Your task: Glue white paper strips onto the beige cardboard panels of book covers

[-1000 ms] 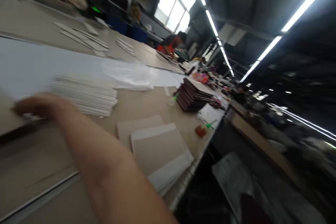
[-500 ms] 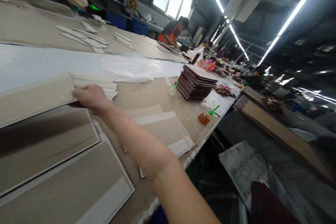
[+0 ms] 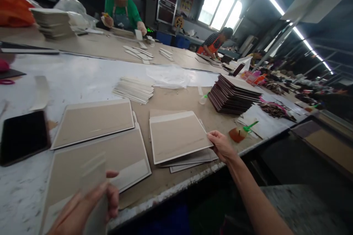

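Observation:
My right hand [image 3: 220,146] pinches the right corner of a beige rectangular panel [image 3: 179,136] with pale edges. That panel is tilted a little over more panels [image 3: 190,159] near the table's front edge. At the lower left, my left hand [image 3: 85,205] is closed around a pale, thin strip [image 3: 93,176], blurred by motion. Beneath and behind this hand lies a larger beige panel [image 3: 118,150] with a white band. Another beige panel [image 3: 96,121] rests on the far part of it.
White strips [image 3: 134,90] are piled behind the panels. A stack of dark-edged boards [image 3: 234,93] and a green-tipped glue bottle [image 3: 238,134] stand at right. A black phone [image 3: 24,137] lies left. Across the table, two people work, one in a green top [image 3: 135,11].
My right hand has moved from the left-hand panels to the right with a beige panel. My left hand has come into view with a strip. The view has swung left.

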`<state>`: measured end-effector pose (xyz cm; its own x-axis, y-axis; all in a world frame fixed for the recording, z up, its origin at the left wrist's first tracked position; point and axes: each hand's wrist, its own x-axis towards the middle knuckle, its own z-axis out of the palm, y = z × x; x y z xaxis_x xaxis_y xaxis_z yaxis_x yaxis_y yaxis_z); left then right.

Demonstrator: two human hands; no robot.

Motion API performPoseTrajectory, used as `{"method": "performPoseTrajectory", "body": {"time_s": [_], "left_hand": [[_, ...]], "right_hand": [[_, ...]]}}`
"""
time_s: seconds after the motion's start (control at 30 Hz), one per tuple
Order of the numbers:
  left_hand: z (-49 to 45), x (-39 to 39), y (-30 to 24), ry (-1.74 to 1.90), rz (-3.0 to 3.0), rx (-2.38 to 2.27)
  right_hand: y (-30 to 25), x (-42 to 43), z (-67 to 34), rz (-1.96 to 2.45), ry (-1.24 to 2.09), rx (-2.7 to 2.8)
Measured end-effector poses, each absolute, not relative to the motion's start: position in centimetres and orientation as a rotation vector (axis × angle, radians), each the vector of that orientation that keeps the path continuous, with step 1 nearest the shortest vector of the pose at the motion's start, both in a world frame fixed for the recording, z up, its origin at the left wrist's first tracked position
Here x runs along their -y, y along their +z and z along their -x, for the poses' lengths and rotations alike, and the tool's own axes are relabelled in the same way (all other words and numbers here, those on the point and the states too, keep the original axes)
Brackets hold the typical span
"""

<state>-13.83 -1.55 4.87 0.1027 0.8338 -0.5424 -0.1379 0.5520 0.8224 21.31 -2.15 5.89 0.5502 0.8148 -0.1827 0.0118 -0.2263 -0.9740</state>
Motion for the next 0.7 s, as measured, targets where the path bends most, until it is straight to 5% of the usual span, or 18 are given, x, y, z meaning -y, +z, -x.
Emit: {"method": "performPoseTrajectory", "body": {"time_s": [0.27,0.53,0.7], "left_hand": [[7.9,3.7,5.5,0.510,-0.569,-0.904],[7.0,4.2,4.6,0.559,-0.523,-0.903],[6.5,4.9,4.6,0.572,-0.560,-0.945]], "right_hand": [[2.4,4.0,-23.6,1.891,0.654,0.848],[4.7,5.1,-20.6,2.057,0.202,1.196],[6.5,6.3,-11.7,1.744,0.950,1.460]]}}
